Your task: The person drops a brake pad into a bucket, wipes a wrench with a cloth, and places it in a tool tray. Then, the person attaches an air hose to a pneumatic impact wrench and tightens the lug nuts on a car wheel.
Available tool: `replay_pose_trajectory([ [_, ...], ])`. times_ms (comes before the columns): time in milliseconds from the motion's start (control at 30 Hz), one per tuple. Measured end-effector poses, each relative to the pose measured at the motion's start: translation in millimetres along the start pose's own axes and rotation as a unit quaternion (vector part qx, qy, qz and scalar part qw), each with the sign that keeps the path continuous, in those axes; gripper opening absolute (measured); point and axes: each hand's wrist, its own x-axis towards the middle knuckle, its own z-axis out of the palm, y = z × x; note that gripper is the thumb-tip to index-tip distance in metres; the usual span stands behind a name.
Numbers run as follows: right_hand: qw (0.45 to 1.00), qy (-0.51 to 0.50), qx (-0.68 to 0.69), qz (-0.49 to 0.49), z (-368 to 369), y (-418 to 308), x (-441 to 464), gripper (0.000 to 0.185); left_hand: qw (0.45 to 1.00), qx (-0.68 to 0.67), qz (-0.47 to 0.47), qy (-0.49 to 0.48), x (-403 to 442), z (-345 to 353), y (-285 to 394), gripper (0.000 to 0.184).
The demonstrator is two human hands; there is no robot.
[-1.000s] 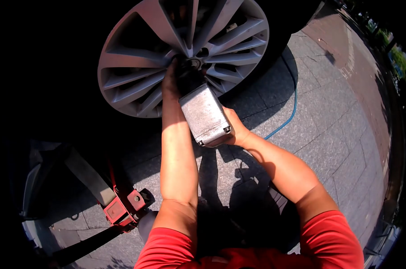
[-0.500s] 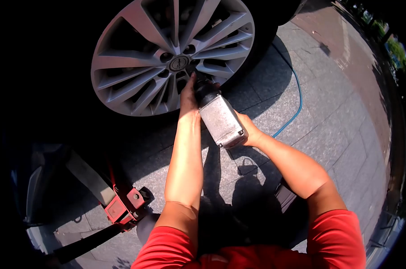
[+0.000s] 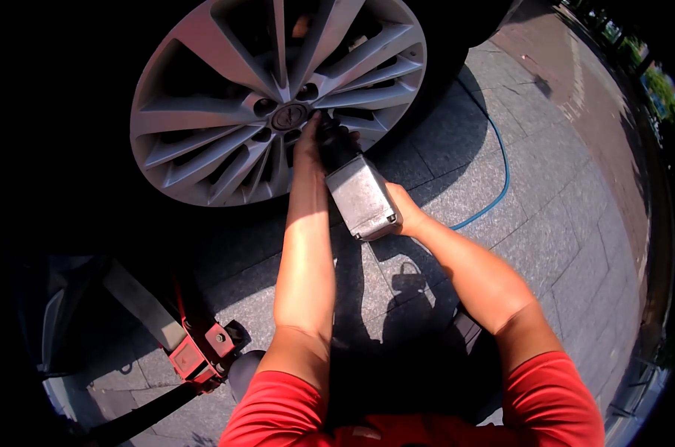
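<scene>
Spanning left hand [image 3: 308, 149] to right hand [image 3: 404, 209], power tool [image 3: 360, 197], at wheel [image 3: 288, 116]

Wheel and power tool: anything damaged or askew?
Nothing stands out: the wheel shows no visible break, its centre cap sits in place, and the blue hose looks unkinked. The power tool has a nose too dark to judge.

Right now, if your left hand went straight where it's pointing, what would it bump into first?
Most likely the wheel, just beside its round centre cap. The left hand, at the dark front of the power tool, points that way, though the gap is hard to judge.
</scene>
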Motion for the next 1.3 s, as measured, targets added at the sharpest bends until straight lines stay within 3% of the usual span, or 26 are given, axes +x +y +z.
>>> replay_pose_trajectory([
  [200, 0.997, -0.022, 0.062, 0.029, -5, -9, -1, 0.057, 1.0, 0.013, 0.002, -0.017, 9, -7, 2, 0.039],
  [333, 0.999, -0.014, -0.027, -0.017, -10, -15, -2, 0.06, 0.999, 0.007, -0.023, -0.044, 6, -7, 3, 0.039],
  [400, 0.997, -0.009, -0.066, -0.046, -12, -20, -7, 0.062, 1.0, 0.013, -0.012, 0.002, -4, -3, -1, 0.039],
  [467, 0.998, 0.024, -0.02, -0.054, -12, -21, -20, 0.056, 1.0, 0.023, -0.001, 0.0, -19, 1, -8, 0.039],
  [533, 0.981, -0.022, 0.193, 0.031, -10, -21, -32, 0.05, 1.0, 0.0, 0.017, -0.022, -39, 9, -22, 0.041],
  [600, 1.0, -0.01, 0.021, 0.021, -18, -30, -41, 0.049, 0.999, 0.013, 0.036, -0.005, -56, 28, -25, 0.044],
  [633, 0.999, -0.008, 0.02, -0.025, -23, -26, -39, 0.051, 0.999, -0.015, 0.024, -0.021, -59, 35, -22, 0.045],
  [667, 0.999, -0.008, 0.02, -0.024, -29, -35, -35, 0.051, 0.999, -0.009, 0.035, 0.009, -66, 50, -16, 0.045],
  [767, 0.999, 0.001, 0.015, -0.05, -41, -63, -23, 0.055, 0.999, 0.003, 0.05, -0.018, -48, 46, 1, 0.044],
  [900, 0.995, 0.017, 0.093, -0.017, -32, -63, -5, 0.064, 0.998, -0.012, 0.025, -0.05, -33, 42, 20, 0.046],
  [933, 0.997, 0.03, 0.017, -0.069, -32, -62, -2, 0.066, 0.998, -0.016, 0.014, -0.059, -32, 41, 26, 0.046],
  [967, 0.997, 0.037, 0.031, -0.054, -26, -60, 0, 0.067, 0.996, -0.03, -0.031, -0.074, -30, 41, 34, 0.045],
  [1100, 0.997, 0.026, 0.057, -0.043, -16, -52, 5, 0.069, 0.999, -0.01, -0.034, -0.03, -23, 41, 38, 0.039],
  [1200, 0.999, -0.018, -0.021, -0.025, -32, -74, 7, 0.073, 0.999, 0.023, 0.024, -0.012, -27, 49, 34, 0.032],
  [1300, 0.999, -0.021, 0.033, -0.003, -25, -61, 6, 0.077, 0.999, -0.016, 0.035, -0.015, -35, 60, 32, 0.026],
])
